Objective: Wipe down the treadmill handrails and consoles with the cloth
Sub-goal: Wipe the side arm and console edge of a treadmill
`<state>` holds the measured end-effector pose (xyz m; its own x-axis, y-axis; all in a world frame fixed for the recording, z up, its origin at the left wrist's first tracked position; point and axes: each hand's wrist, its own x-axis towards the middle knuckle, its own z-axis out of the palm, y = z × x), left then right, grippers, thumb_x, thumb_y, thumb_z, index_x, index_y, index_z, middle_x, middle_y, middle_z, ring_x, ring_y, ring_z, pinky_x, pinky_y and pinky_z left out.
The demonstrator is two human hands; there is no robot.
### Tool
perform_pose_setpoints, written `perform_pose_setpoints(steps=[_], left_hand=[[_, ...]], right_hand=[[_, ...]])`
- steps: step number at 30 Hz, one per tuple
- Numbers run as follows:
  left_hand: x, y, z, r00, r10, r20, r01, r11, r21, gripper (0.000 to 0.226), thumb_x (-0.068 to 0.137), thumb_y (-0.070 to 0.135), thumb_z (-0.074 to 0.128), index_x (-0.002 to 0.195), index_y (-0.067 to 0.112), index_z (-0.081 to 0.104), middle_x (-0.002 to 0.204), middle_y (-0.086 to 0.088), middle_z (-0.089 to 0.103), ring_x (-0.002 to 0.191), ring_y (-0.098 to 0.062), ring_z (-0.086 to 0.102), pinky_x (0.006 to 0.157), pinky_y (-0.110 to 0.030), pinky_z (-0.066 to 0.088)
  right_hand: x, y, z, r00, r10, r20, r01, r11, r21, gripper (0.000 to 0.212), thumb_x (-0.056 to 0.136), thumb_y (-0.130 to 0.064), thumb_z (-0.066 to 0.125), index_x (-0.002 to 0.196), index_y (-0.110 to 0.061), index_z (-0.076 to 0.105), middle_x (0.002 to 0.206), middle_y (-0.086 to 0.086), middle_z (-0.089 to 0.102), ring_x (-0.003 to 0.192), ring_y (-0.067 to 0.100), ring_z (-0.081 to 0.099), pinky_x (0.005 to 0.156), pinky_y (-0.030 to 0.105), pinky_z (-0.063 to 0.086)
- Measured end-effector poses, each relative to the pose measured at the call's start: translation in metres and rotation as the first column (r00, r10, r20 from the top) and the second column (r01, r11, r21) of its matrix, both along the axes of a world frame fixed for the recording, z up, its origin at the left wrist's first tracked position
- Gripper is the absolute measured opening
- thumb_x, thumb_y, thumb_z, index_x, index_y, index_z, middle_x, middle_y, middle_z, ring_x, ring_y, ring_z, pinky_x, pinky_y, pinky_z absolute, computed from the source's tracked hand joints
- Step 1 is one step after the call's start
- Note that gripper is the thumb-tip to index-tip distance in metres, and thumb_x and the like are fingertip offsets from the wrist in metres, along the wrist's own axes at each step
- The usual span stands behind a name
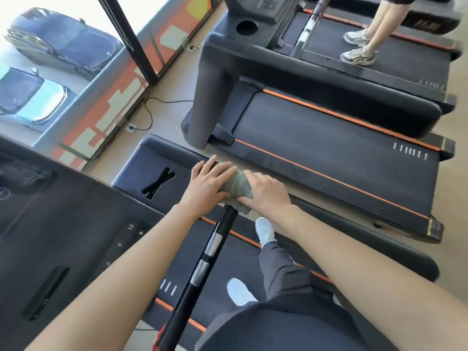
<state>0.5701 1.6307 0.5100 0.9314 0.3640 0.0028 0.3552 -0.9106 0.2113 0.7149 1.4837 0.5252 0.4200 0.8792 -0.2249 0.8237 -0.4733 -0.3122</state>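
A green-grey cloth [238, 187] is wrapped over the far end of a black handrail [202, 272] with silver sensor bands. My left hand [207, 184] lies over the cloth's left side with its fingers spread and fairly straight. My right hand [266, 192] covers the cloth's right side, fingers bent down over it and the rail. The treadmill's dark console [63, 224] with printed numbers fills the left of the view. Most of the cloth is hidden under both hands.
My legs and white shoes [264, 231] stand on the treadmill belt [222, 262]. A second treadmill [329, 148] lies to the right, and another person's legs [364, 46] stand on a third. A window with a power cable on the floor [149, 115] is to the left.
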Motion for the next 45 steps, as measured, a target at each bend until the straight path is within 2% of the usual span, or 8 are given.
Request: perform_pose_setpoints(steps=[3, 7, 15, 21, 28, 33, 36, 45], left_hand=[[0.002, -0.01, -0.004, 0.997, -0.07, 0.04, 0.07, 0.997, 0.012, 0.074, 0.083, 0.026, 0.079, 0.15, 0.03, 0.048, 0.153, 0.006, 0.048, 0.149, -0.03, 0.032, 0.118, -0.048, 0.022], [0.013, -0.035, -0.005, 0.994, -0.098, 0.058, 0.097, 0.995, 0.022, 0.07, 0.085, 0.036, 0.078, 0.148, 0.029, 0.049, 0.151, 0.004, 0.049, 0.147, -0.029, 0.035, 0.118, -0.05, 0.023], [0.028, -0.096, -0.016, 0.986, 0.004, 0.165, -0.008, 1.0, 0.026, 0.069, 0.078, 0.042, 0.08, 0.141, 0.027, 0.056, 0.145, 0.003, 0.054, 0.144, -0.04, 0.037, 0.117, -0.049, 0.024], [0.053, -0.135, -0.013, 0.993, -0.036, 0.116, 0.033, 0.999, 0.026, 0.065, 0.078, 0.052, 0.075, 0.138, 0.033, 0.057, 0.14, 0.006, 0.056, 0.14, -0.036, 0.041, 0.114, -0.053, 0.025], [0.096, -0.193, -0.006, 0.994, -0.104, 0.023, 0.104, 0.994, -0.012, 0.07, 0.07, 0.064, 0.07, 0.133, 0.035, 0.059, 0.131, 0.009, 0.058, 0.131, -0.024, 0.047, 0.111, -0.052, 0.029], [0.122, -0.238, -0.001, 0.974, -0.223, 0.043, 0.225, 0.972, -0.072, 0.075, 0.068, 0.054, 0.073, 0.136, 0.026, 0.058, 0.14, 0.0, 0.053, 0.135, -0.026, 0.044, 0.108, -0.045, 0.035], [0.139, -0.263, 0.002, 0.943, -0.332, 0.028, 0.334, 0.937, -0.103, 0.072, 0.074, 0.052, 0.071, 0.14, 0.029, 0.055, 0.135, 0.006, 0.058, 0.122, -0.021, 0.054, 0.103, -0.038, 0.039], [0.174, -0.312, 0.002, 0.933, -0.359, -0.014, 0.355, 0.927, -0.12, 0.067, 0.069, 0.052, 0.08, 0.13, 0.032, 0.061, 0.119, 0.009, 0.065, 0.107, -0.021, 0.061, 0.095, -0.039, 0.045]], right_hand=[[0.001, -0.031, -0.002, 0.997, -0.028, 0.071, 0.026, 0.999, 0.03, 0.078, 0.085, -0.056, 0.069, 0.147, -0.02, 0.038, 0.133, 0.001, 0.058, 0.12, 0.026, 0.056, 0.096, 0.039, 0.045], [-0.001, -0.059, -0.003, 0.99, -0.094, 0.108, 0.091, 0.995, 0.035, 0.08, 0.082, -0.048, 0.075, 0.147, -0.017, 0.039, 0.135, 0.002, 0.057, 0.119, 0.027, 0.056, 0.099, 0.041, 0.046], [0.013, -0.112, 0.001, 0.986, -0.165, -0.004, 0.165, 0.985, 0.052, 0.081, 0.081, -0.034, 0.074, 0.153, -0.021, 0.038, 0.15, -0.004, 0.046, 0.137, 0.022, 0.042, 0.112, 0.036, 0.034], [0.033, -0.158, -0.004, 0.967, -0.252, -0.038, 0.254, 0.961, 0.111, 0.075, 0.081, -0.06, 0.069, 0.145, -0.026, 0.048, 0.141, -0.008, 0.055, 0.127, 0.019, 0.049, 0.107, 0.036, 0.036], [0.068, -0.229, -0.013, 0.967, -0.25, -0.037, 0.253, 0.964, 0.079, 0.071, 0.082, -0.055, 0.072, 0.143, -0.028, 0.046, 0.136, -0.007, 0.057, 0.121, 0.021, 0.05, 0.103, 0.037, 0.039], [0.085, -0.273, -0.018, 0.972, -0.236, -0.015, 0.236, 0.968, 0.086, 0.076, 0.079, -0.056, 0.075, 0.143, -0.025, 0.047, 0.136, -0.005, 0.058, 0.121, 0.023, 0.051, 0.102, 0.038, 0.039], [0.093, -0.291, -0.021, 0.966, -0.257, -0.031, 0.259, 0.96, 0.108, 0.076, 0.076, -0.057, 0.078, 0.137, -0.021, 0.052, 0.132, -0.004, 0.061, 0.116, 0.025, 0.055, 0.098, 0.039, 0.04], [0.117, -0.356, -0.026, 0.95, -0.303, -0.08, 0.311, 0.941, 0.133, 0.072, 0.071, -0.053, 0.08, 0.133, -0.024, 0.056, 0.127, -0.006, 0.062, 0.114, 0.024, 0.055, 0.093, 0.039, 0.045]])
